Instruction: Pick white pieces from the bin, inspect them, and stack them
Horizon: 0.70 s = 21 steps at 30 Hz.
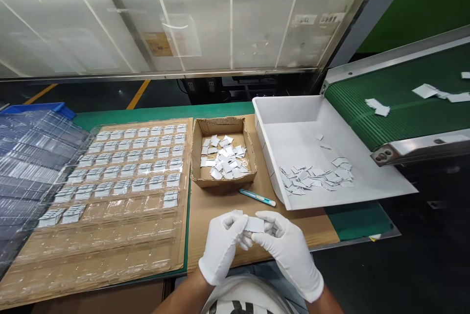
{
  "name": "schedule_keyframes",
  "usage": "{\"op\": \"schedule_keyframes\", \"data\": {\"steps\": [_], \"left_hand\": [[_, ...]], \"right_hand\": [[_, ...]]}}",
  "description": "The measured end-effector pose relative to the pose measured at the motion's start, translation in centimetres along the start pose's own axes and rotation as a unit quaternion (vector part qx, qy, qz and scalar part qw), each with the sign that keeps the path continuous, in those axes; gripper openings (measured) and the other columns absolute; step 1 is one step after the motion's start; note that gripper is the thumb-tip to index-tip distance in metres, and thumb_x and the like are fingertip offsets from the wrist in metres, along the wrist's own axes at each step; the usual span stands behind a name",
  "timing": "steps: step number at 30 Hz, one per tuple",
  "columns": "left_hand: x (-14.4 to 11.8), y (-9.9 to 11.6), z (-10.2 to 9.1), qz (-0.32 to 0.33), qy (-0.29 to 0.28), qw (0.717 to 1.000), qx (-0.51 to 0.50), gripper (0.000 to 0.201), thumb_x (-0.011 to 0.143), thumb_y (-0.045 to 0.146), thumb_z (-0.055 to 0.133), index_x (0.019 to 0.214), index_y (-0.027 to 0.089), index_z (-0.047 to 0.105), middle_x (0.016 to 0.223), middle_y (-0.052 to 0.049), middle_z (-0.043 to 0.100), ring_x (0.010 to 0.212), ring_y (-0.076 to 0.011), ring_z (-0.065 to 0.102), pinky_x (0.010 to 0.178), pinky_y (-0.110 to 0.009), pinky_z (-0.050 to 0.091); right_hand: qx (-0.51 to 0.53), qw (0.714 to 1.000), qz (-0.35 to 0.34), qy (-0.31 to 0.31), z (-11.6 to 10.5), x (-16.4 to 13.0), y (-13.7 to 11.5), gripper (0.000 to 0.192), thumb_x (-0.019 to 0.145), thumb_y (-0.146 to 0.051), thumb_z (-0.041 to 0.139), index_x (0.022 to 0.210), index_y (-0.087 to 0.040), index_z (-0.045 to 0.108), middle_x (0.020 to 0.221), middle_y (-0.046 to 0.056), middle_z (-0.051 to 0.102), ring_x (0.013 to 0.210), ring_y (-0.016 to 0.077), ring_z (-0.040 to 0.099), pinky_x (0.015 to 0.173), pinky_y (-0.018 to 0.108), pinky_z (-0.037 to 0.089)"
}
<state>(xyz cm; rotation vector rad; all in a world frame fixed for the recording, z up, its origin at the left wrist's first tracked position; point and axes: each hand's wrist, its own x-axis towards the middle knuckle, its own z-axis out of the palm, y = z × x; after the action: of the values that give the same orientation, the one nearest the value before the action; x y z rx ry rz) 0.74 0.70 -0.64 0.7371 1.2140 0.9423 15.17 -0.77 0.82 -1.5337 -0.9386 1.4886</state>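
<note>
Both hands wear white gloves and meet just above the bench's front edge. My left hand [223,245] and my right hand [286,248] pinch a small white flat part [254,225] between their fingertips, held level. More small white parts seem tucked in my fingers. A clear blister tray [110,235] lies to the left on cardboard, its upper rows filled with white parts [135,157], its lower pockets bare.
A small cardboard box [223,181] of loose white parts sits ahead, a teal pen-like tool [257,197] beside it. A white bin [293,113] on the right holds a heap of parts under a green conveyor [404,103]. Stacked clear trays [29,162] stand at far left.
</note>
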Motion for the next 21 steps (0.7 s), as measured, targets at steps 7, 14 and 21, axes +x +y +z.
{"op": "schedule_keyframes", "data": {"steps": [7, 14, 21], "left_hand": [[-0.3, -0.8, -0.2, 0.019, -0.026, 0.999, -0.016, 0.042, 0.077, 0.051, 0.068, 0.058, 0.013, 0.065, 0.045, -0.002, 0.063, 0.04, -0.0123, 0.055, 0.043, -0.022, 0.044], [-0.5, -1.4, -0.2, 0.021, -0.034, 0.999, -0.028, 0.043, 0.08, 0.05, 0.065, 0.059, 0.012, 0.065, 0.045, -0.003, 0.062, 0.04, -0.0127, 0.055, 0.043, -0.022, 0.043], [-0.8, -1.2, -0.1, 0.019, -0.033, 0.999, -0.021, 0.045, 0.079, 0.052, 0.065, 0.062, 0.011, 0.068, 0.044, -0.003, 0.061, 0.04, -0.0122, 0.053, 0.043, -0.022, 0.041]], "right_hand": [[0.009, 1.0, 0.0, -0.007, -0.1, -0.2, 0.2, 0.034, 0.06, -0.024, 0.081, 0.092, -0.017, 0.075, 0.07, -0.001, 0.066, 0.071, 0.0178, 0.063, 0.068, 0.026, 0.052], [0.012, 1.0, 0.003, -0.011, -0.3, -0.3, 0.5, 0.035, 0.06, -0.027, 0.085, 0.093, -0.019, 0.075, 0.071, -0.003, 0.063, 0.072, 0.0153, 0.062, 0.067, 0.023, 0.049], [0.019, 1.0, 0.003, -0.017, -0.4, -0.1, 0.8, 0.034, 0.06, -0.027, 0.086, 0.092, -0.02, 0.075, 0.071, -0.004, 0.06, 0.072, 0.0149, 0.062, 0.067, 0.022, 0.05]]}}
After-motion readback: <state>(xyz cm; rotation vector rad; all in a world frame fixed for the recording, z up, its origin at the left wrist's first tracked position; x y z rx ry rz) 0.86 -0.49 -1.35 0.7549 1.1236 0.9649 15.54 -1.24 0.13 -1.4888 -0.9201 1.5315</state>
